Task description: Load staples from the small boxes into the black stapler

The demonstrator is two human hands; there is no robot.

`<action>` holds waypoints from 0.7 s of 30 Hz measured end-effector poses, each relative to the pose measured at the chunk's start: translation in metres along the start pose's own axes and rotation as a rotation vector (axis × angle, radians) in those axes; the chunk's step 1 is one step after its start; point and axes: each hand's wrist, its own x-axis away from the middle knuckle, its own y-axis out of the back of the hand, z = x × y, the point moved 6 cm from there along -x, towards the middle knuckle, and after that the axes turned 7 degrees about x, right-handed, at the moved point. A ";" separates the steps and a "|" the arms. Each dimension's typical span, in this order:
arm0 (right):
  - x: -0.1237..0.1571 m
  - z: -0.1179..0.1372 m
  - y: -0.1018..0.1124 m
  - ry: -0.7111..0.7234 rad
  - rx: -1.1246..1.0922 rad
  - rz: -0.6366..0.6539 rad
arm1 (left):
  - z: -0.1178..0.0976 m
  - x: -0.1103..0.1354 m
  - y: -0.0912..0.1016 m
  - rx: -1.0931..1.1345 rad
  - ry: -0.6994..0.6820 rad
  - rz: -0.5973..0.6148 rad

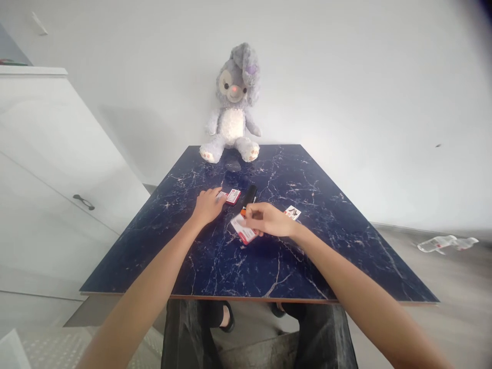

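Observation:
My right hand [271,219] pinches a white card with a red edge [245,233] between thumb and fingers, tilted just above the table; its print is too blurred to read. Over to the left, my left hand [208,206] has its fingers stretched out, palm down, with the fingertips at a small red-and-white stack of cards [233,196]. Whether it grips the stack is unclear. Beyond my right hand lies a long black object [249,194] with an orange end, partly covered by the fingers. Another white card with a dark picture [293,212] lies behind my right wrist.
A dark blue marbled table [307,266] spans the middle. At its far edge a grey plush rabbit [232,123] sits against the wall. A white cabinet [49,195] stands at left. Clear plastic packaging [438,243] lies on the floor at right.

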 end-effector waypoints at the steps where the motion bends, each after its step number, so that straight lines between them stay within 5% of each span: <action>1: -0.002 -0.002 0.002 -0.025 -0.063 -0.086 | 0.000 -0.001 0.002 0.035 0.024 -0.026; 6: -0.004 -0.017 0.031 -0.113 0.056 -0.476 | 0.003 -0.002 0.023 0.267 0.087 -0.198; 10: 0.001 -0.028 0.059 -0.084 0.367 -0.672 | -0.025 0.004 0.029 0.354 -0.067 -0.060; 16: -0.010 -0.044 0.036 -0.016 0.599 -0.258 | -0.058 0.025 0.004 0.348 -0.193 0.423; 21: -0.011 -0.045 0.041 -0.054 0.494 -0.218 | -0.055 0.028 -0.005 0.331 -0.155 0.405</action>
